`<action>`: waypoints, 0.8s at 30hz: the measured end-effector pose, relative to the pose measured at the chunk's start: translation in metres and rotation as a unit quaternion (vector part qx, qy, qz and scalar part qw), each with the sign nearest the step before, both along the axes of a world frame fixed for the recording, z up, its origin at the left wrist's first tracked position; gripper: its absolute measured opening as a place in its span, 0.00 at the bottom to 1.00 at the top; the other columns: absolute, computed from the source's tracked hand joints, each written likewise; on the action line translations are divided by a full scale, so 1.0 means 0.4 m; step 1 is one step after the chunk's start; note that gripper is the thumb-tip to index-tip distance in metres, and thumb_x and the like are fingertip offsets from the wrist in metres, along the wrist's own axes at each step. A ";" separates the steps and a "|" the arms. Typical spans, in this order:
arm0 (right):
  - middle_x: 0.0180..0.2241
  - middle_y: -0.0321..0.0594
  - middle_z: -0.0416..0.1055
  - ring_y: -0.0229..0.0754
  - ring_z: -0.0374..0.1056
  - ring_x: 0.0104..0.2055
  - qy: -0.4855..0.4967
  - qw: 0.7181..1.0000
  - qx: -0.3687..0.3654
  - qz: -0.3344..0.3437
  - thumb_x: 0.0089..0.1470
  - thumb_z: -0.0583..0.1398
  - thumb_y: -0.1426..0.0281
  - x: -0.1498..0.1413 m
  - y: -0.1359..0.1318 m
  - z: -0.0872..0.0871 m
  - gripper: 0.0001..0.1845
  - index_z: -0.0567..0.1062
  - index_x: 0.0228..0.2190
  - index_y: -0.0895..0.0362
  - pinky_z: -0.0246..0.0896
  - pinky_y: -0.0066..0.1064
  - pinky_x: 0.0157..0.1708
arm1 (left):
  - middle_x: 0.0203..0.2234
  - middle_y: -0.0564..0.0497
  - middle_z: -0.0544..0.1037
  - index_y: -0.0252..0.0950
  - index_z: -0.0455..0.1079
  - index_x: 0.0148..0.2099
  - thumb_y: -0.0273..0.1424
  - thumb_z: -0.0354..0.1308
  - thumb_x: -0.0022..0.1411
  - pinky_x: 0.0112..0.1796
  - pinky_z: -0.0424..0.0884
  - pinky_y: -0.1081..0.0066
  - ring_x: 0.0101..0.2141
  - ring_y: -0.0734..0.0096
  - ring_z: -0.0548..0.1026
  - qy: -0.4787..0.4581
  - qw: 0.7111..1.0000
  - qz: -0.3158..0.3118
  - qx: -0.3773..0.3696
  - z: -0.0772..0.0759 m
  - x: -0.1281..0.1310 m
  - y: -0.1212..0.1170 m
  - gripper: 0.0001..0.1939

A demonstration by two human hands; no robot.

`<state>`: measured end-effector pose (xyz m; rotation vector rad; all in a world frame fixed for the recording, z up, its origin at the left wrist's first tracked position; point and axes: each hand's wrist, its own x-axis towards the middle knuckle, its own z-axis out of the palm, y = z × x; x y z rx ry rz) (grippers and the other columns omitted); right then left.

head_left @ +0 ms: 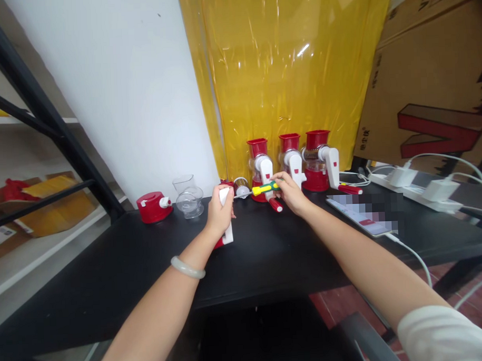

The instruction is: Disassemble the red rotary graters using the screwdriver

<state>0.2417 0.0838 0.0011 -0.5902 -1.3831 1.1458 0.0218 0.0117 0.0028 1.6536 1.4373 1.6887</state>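
The left hand [220,208] has its fingers wrapped around a white crank arm [228,233], and the right hand [291,193] pinches the handle of a screwdriver [261,190]. The crank arm is near the middle of the black table [161,288] — it is smooth and white, with a bit of red at its near end. The screwdriver has a bright yellow and green handle and a thin metal rod that points left at the crank arm; I cannot tell if the tip touches it. The left hand hides the middle of the crank arm. Far behind, a shiny grater drum [241,187] lies on its side, and three red and white rotary graters [317,164] stand in a row — the right hand covers part of them. To the left sit a red base [153,207] and a clear plastic housing [189,197]. To the right are a tablet [355,213] and a white power strip [417,193].
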 end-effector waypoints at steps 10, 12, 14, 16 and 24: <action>0.30 0.34 0.66 0.36 0.61 0.27 -0.022 0.999 0.036 -0.022 0.53 0.59 0.49 0.010 0.002 -0.005 0.20 0.68 0.33 0.53 0.60 0.30 0.27 | 0.18 0.60 0.66 0.41 0.65 0.48 0.47 0.55 0.66 0.18 0.69 0.75 0.16 0.74 0.68 0.001 1.000 -0.001 0.007 0.000 0.001 -0.001 0.17; 0.25 0.34 0.64 0.38 0.61 0.25 -0.047 0.997 0.055 -0.037 0.55 0.55 0.41 0.010 -0.004 -0.004 0.26 0.68 0.31 0.52 0.59 0.32 0.26 | 0.18 0.60 0.66 0.41 0.65 0.47 0.47 0.55 0.66 0.18 0.69 0.75 0.16 0.74 0.68 -0.002 1.000 0.001 0.008 0.000 0.000 -0.001 0.16; 0.20 0.32 0.60 0.37 0.57 0.21 -0.066 0.995 0.055 -0.043 0.55 0.52 0.37 0.009 -0.012 -0.001 0.30 0.67 0.29 0.52 0.56 0.32 0.23 | 0.18 0.60 0.66 0.41 0.65 0.47 0.47 0.55 0.66 0.18 0.69 0.75 0.16 0.74 0.68 -0.006 1.000 0.001 0.005 0.001 -0.001 0.000 0.16; 0.17 0.29 0.56 0.35 0.52 0.17 -0.078 0.995 0.049 -0.044 0.52 0.54 0.36 0.006 -0.017 0.003 0.31 0.66 0.27 0.52 0.50 0.30 0.19 | 0.19 0.60 0.66 0.42 0.65 0.47 0.47 0.54 0.67 0.18 0.69 0.75 0.16 0.74 0.68 -0.009 1.000 0.000 0.002 0.001 -0.003 0.002 0.16; 0.21 0.29 0.60 0.32 0.54 0.19 -0.045 0.998 0.026 -0.023 0.50 0.62 0.44 0.001 -0.006 -0.003 0.25 0.68 0.31 0.53 0.46 0.26 0.18 | 0.19 0.60 0.66 0.41 0.64 0.48 0.47 0.54 0.66 0.19 0.69 0.75 0.16 0.74 0.68 -0.013 1.000 -0.002 0.000 0.002 -0.002 0.001 0.16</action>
